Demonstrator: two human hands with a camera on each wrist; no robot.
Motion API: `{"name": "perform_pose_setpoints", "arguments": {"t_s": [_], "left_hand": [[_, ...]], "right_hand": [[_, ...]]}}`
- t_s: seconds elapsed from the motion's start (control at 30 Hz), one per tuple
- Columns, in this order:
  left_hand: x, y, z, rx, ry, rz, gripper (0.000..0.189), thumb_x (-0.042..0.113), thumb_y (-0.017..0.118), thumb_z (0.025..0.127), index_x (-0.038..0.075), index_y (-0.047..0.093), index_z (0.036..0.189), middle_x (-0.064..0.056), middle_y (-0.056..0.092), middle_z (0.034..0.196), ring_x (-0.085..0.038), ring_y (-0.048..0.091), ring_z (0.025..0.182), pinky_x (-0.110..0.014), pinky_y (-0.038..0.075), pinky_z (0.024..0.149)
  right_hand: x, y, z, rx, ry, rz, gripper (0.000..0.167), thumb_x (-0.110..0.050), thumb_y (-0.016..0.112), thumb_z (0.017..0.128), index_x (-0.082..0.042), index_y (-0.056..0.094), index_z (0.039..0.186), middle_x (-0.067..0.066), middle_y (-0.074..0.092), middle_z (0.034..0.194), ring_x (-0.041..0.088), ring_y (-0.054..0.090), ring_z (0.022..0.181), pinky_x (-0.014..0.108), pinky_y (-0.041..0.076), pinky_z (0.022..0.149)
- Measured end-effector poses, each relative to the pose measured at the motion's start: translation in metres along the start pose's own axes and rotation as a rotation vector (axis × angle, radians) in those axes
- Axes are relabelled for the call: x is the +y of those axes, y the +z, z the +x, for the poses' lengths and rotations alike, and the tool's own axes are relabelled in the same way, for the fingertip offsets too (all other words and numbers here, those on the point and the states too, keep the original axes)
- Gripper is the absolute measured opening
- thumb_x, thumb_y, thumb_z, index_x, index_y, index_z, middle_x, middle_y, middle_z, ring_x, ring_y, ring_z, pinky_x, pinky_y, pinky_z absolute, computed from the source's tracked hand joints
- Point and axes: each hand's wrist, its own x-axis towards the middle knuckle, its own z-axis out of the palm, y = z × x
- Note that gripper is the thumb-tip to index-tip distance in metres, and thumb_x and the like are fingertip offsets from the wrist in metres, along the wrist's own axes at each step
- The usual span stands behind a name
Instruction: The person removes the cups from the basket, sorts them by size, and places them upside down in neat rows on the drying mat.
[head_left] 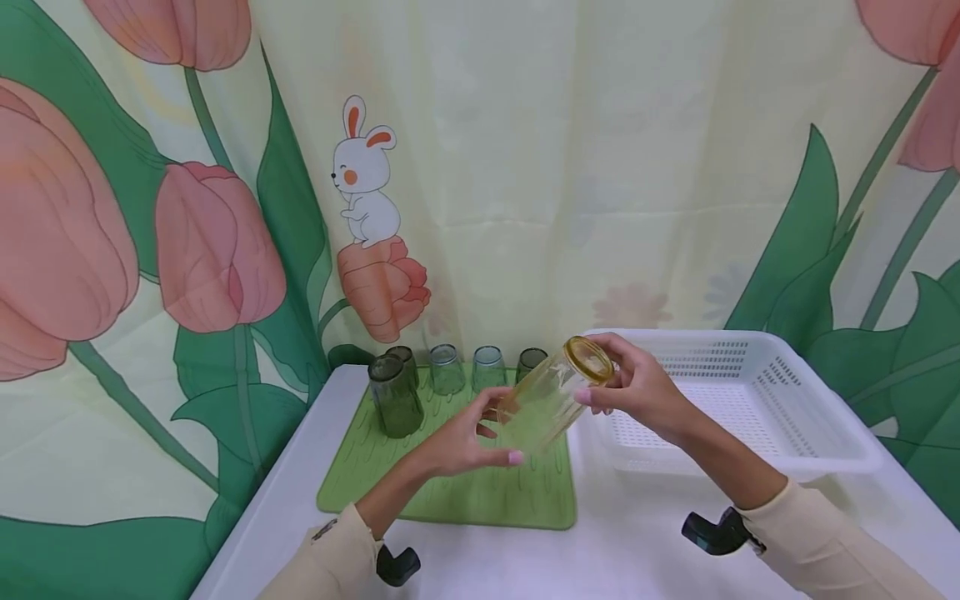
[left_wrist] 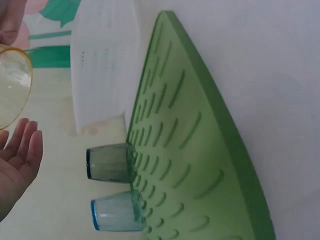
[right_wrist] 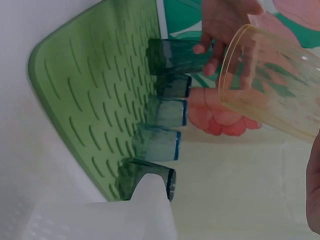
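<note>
A clear yellow drinking glass (head_left: 538, 404) is held tilted above the green drying mat (head_left: 480, 504), its thick amber base up to the right and its mouth down to the left. My right hand (head_left: 641, 387) grips it near the base, thumb in front. Close to the mouth end is my left hand (head_left: 461, 437), fingers loosely spread and thumb apart. In the left wrist view the left hand (left_wrist: 20, 167) shows bent, relaxed fingers just below the rim. From the right wrist, the glass (right_wrist: 285, 85) overlaps some left fingertips.
Upside-down glasses stand on the mat: a tall dark green one (head_left: 396, 404) at the left, with blue glasses (head_left: 489, 371) and dark ones (head_left: 531, 360) along the back. A white perforated basket (head_left: 817, 454) sits at the right on the white table (head_left: 600, 550). A printed curtain (head_left: 510, 208) hangs behind.
</note>
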Motion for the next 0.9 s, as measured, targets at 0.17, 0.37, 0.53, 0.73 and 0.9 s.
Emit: {"name": "perform_pose_setpoints", "arguments": {"t_s": [0.17, 0.37, 0.53, 0.73, 0.9], "left_hand": [[-0.011, -0.008, -0.012, 0.048, -0.028, 0.002, 0.094, 0.055, 0.075, 0.084, 0.013, 0.029, 0.155, -0.006, 0.05, 0.14, -0.024, 0.053, 0.127, -0.045, 0.048, 0.101], [-0.027, -0.015, -0.029, 0.108, -0.06, 0.022, 0.083, 0.046, 0.075, 0.088, 0.012, 0.035, 0.152, -0.008, 0.054, 0.14, -0.025, 0.055, 0.125, -0.043, 0.047, 0.1], [-0.041, -0.021, -0.044, 0.148, -0.099, 0.014, 0.076, 0.039, 0.075, 0.089, 0.012, 0.039, 0.15, -0.01, 0.055, 0.139, -0.033, 0.055, 0.125, -0.052, 0.047, 0.101], [-0.057, -0.028, -0.062, 0.175, -0.15, 0.028, 0.065, 0.035, 0.074, 0.091, 0.01, 0.047, 0.144, -0.016, 0.055, 0.139, -0.039, 0.055, 0.124, -0.056, 0.046, 0.101], [-0.071, -0.035, -0.077, 0.191, -0.205, 0.058, 0.063, 0.035, 0.073, 0.092, 0.007, 0.049, 0.142, -0.019, 0.053, 0.141, -0.037, 0.055, 0.123, -0.053, 0.047, 0.1]], "right_hand": [[0.0, 0.008, 0.018, 0.013, 0.025, -0.034, 0.06, -0.007, 0.079, 0.084, -0.007, 0.049, 0.136, 0.006, 0.066, 0.098, 0.021, 0.067, 0.064, 0.031, 0.056, 0.06], [0.002, 0.02, 0.041, 0.009, 0.044, -0.073, 0.062, -0.014, 0.082, 0.082, -0.011, 0.051, 0.136, 0.011, 0.061, 0.113, 0.018, 0.068, 0.066, 0.032, 0.055, 0.06], [0.008, 0.034, 0.058, -0.005, 0.06, -0.097, 0.063, -0.018, 0.083, 0.081, -0.01, 0.052, 0.135, 0.017, 0.059, 0.122, 0.024, 0.071, 0.072, 0.036, 0.057, 0.066], [0.016, 0.053, 0.076, -0.044, 0.077, -0.144, 0.071, -0.021, 0.085, 0.08, -0.005, 0.048, 0.139, 0.021, 0.057, 0.127, 0.029, 0.072, 0.081, 0.039, 0.06, 0.065], [0.022, 0.066, 0.091, -0.046, 0.069, -0.22, 0.073, -0.024, 0.085, 0.08, -0.003, 0.048, 0.14, 0.02, 0.058, 0.125, 0.023, 0.071, 0.081, 0.04, 0.06, 0.067]]}}
